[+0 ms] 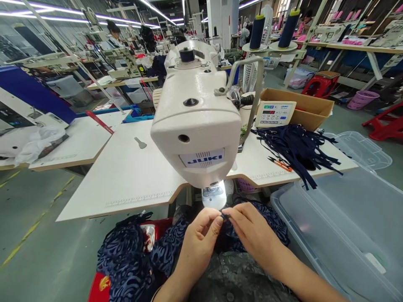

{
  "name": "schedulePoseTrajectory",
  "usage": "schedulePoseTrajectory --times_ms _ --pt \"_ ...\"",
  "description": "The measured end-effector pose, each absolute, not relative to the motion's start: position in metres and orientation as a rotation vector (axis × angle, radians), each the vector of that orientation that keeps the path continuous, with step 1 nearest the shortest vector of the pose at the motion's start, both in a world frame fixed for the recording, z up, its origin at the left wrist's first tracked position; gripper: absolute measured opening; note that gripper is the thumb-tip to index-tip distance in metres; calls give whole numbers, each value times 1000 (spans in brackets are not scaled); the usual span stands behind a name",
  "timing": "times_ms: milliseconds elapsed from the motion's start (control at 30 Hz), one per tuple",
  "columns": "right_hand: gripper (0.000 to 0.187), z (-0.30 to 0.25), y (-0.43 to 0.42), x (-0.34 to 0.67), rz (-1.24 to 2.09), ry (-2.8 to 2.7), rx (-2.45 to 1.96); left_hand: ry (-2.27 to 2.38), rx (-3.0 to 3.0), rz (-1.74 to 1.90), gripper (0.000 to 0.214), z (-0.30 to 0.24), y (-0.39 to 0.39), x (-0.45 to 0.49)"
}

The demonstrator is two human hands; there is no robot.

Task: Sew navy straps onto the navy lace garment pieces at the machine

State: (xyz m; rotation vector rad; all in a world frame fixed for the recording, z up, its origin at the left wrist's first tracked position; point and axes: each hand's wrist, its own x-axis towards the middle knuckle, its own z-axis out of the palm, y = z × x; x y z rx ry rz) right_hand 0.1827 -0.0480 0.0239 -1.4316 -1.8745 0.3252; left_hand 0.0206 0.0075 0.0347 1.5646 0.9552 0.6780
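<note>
My left hand (201,233) and my right hand (252,230) meet just below the lit needle area (214,195) of a white JUKI sewing machine (197,121). Both hands pinch a small piece of dark navy fabric (225,217) between thumbs and fingertips. Under my hands lies a heap of navy patterned cloth (132,256) that spreads to the left over my lap.
A pile of navy strips (296,147) and orange snips (281,164) lie on the white table (126,176) at right, beside a control panel (275,114) and cardboard box (310,107). Clear plastic bins (346,226) stand at right. Thread cones (257,31) rise behind. Other workers sit at distant machines.
</note>
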Motion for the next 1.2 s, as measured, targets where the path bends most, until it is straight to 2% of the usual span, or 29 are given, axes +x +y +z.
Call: schedulePoseTrajectory --times_ms 233,467,700,1000,1200 --pt "21 8 -45 166 44 -1792 -1490 943 1754 805 13 30 6 22" --pt "18 16 -43 171 445 -1653 -1456 869 1831 862 12 25 10 19" --pt "20 17 -44 176 578 -1666 -1440 906 1795 841 12 24 10 18" --pt "31 11 -51 176 229 -1832 -1487 912 1822 860 12 23 9 18" --pt "31 11 -50 172 121 -1917 -1517 913 1913 926 13 22 7 18"
